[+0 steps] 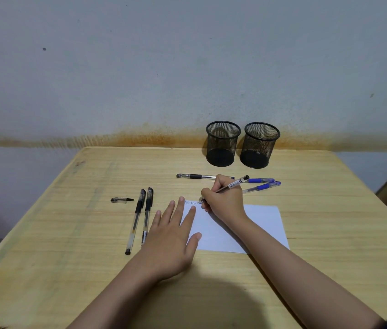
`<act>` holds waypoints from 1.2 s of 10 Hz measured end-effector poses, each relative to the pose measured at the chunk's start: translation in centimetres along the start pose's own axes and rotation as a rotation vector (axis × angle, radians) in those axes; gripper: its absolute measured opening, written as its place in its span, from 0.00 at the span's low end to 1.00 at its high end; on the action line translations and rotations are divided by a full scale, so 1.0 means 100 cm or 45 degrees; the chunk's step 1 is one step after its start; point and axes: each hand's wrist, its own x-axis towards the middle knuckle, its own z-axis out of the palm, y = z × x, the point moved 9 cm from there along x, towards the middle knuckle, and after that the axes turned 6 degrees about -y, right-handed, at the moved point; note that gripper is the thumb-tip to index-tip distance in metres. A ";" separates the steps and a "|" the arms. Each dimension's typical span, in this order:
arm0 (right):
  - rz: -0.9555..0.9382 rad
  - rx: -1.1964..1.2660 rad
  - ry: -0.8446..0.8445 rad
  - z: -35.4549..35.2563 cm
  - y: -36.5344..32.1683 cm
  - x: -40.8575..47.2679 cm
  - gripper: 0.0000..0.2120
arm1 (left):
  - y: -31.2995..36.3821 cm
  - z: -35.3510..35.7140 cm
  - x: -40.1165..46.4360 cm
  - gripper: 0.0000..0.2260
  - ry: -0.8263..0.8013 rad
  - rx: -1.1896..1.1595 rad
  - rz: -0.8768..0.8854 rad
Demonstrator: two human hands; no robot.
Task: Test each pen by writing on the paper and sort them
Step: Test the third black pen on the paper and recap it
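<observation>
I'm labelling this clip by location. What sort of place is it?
Probably a plain desk in a home or study room. A bare wooden table stands against a stained wall, with two mesh pen cups and a sheet of paper for writing.

— We see a pale yellow-grained wooden table [306, 233], a plain white paper sheet [259, 224], and two black wire-mesh cups [222, 143].

— We also see two blue-capped clear pens [262, 184], black-capped clear pens [140, 217], and a grey wall [140, 67] with a rusty-orange speckled band.
</observation>
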 end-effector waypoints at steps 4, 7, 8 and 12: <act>-0.006 -0.027 0.011 -0.002 0.000 -0.001 0.09 | -0.001 0.000 0.001 0.30 0.010 -0.004 0.001; 0.036 0.007 0.051 -0.007 0.004 0.000 0.13 | -0.001 0.000 0.001 0.36 0.039 0.002 0.020; 0.020 -0.050 0.071 -0.008 0.003 0.000 0.12 | -0.001 -0.001 0.001 0.36 0.048 -0.004 0.021; 0.070 0.074 0.110 -0.012 0.009 0.001 0.12 | -0.001 -0.001 -0.001 0.34 0.074 -0.015 0.039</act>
